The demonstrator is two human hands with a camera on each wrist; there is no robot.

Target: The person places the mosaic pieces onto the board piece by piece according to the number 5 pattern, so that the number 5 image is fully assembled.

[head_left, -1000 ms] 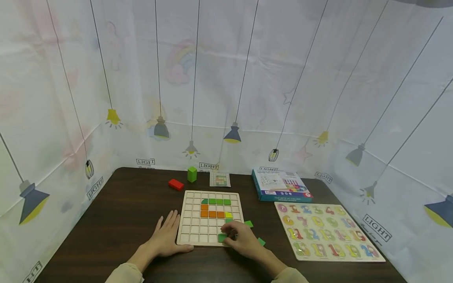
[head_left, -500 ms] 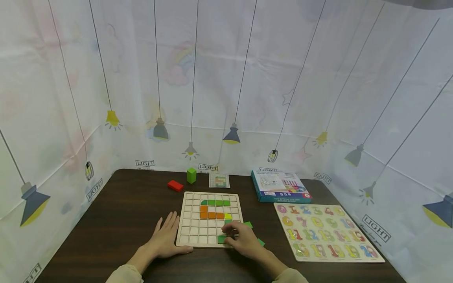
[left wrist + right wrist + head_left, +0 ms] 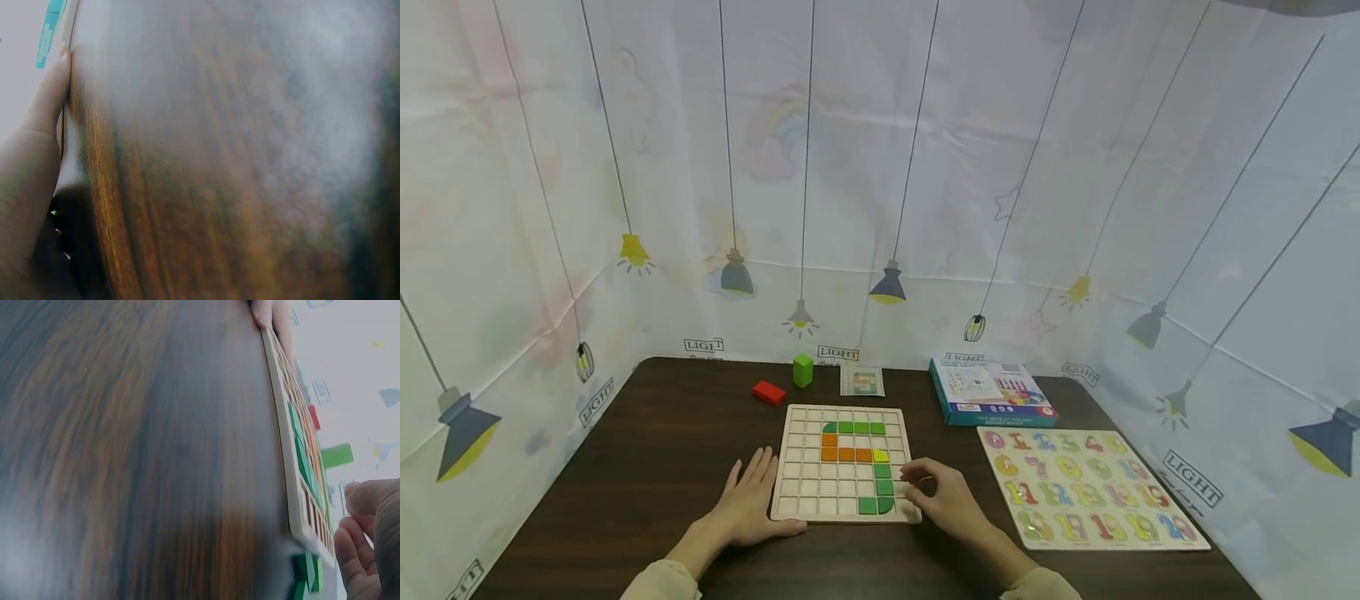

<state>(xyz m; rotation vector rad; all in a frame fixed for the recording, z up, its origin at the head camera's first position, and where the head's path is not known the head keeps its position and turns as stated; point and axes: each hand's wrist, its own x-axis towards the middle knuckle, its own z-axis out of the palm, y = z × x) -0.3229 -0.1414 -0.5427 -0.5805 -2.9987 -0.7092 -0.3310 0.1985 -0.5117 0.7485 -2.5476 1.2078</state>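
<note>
Your left hand (image 3: 748, 500) lies flat on the dark counter (image 3: 647, 467), touching the grid board (image 3: 820, 492). Your right hand (image 3: 943, 498) rests at the board's right edge, seemingly grasping nothing. Lamp-print sheeting (image 3: 880, 167) rises behind it.

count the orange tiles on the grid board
4: one orange tile in the second column under the green row, and three in the row below it. The right hand may hide cells at the board's right edge.
</note>
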